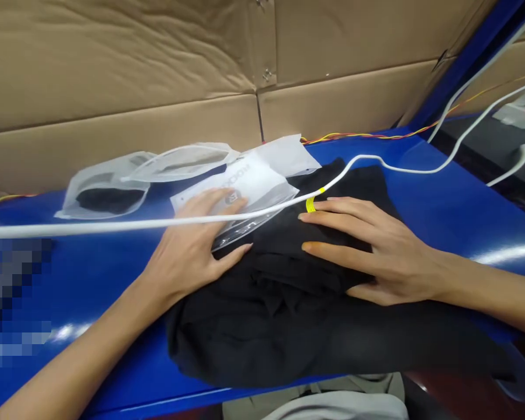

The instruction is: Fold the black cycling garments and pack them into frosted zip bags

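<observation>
A folded black garment [289, 315] lies on the blue table [441, 204] in front of me. My left hand [192, 251] lies flat, fingers stretched out, on a clear plastic bag with a white printed insert [245, 181] that overlaps the garment's left edge. My right hand [376, 245] rests flat on top of the garment, fingers spread and pointing left. A white cable [114, 224] with a yellow tag [310, 204] runs across both, just past my fingertips.
Two more plastic bags [109, 192] lie at the back left, one holding something black. Cardboard walls [157, 76] close the back of the table. White cables [472, 125] and thin orange-yellow wires [359, 136] run at the right. A grey machine part [520, 111] sits far right.
</observation>
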`<state>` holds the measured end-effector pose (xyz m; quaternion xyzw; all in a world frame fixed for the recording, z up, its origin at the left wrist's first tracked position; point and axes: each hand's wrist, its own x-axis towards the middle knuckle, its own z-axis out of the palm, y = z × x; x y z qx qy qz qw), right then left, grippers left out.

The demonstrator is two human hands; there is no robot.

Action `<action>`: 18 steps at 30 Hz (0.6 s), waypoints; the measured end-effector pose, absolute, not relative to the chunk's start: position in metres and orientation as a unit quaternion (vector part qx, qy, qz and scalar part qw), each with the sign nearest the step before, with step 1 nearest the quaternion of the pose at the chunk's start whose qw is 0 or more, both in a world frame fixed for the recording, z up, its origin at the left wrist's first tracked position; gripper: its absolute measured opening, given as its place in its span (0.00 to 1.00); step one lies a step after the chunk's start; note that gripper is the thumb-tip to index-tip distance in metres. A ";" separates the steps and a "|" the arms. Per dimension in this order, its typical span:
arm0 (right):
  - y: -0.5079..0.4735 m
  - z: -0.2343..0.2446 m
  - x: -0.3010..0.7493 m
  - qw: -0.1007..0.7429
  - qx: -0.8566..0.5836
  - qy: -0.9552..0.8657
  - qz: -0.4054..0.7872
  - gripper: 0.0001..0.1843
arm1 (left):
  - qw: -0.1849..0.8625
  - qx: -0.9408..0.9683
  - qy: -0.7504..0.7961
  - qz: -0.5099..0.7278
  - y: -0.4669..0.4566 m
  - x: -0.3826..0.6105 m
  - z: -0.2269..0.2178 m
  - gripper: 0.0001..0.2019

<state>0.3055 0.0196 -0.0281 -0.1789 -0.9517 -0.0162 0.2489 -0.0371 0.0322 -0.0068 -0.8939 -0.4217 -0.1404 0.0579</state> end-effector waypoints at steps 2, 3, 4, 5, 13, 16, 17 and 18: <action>0.020 -0.029 0.306 0.250 -0.174 -0.952 -0.022 0.32 | 0.039 -0.875 -0.465 -0.131 0.035 -0.042 -0.011 0.35; 0.020 -0.029 0.306 0.251 -0.173 -0.952 -0.023 0.31 | 0.031 -0.867 -0.481 -0.127 0.035 -0.043 -0.012 0.36; 0.020 -0.029 0.306 0.251 -0.172 -0.952 -0.024 0.31 | 0.020 -0.861 -0.494 -0.120 0.035 -0.044 -0.014 0.36; 0.020 -0.028 0.306 0.251 -0.173 -0.952 -0.024 0.31 | 0.007 -0.857 -0.503 -0.114 0.035 -0.044 -0.014 0.35; 0.020 -0.028 0.306 0.253 -0.174 -0.951 -0.025 0.29 | 0.097 -0.858 -0.484 -0.144 0.036 -0.048 -0.011 0.27; 0.020 -0.028 0.306 0.252 -0.172 -0.952 -0.025 0.29 | 0.173 -0.846 -0.464 -0.198 0.034 -0.049 -0.004 0.28; 0.020 -0.028 0.306 0.251 -0.171 -0.952 -0.025 0.29 | 0.190 -0.837 -0.473 -0.201 0.032 -0.048 -0.001 0.29; 0.020 -0.028 0.306 0.250 -0.169 -0.953 -0.025 0.29 | 0.204 -0.824 -0.492 -0.193 0.030 -0.047 0.003 0.31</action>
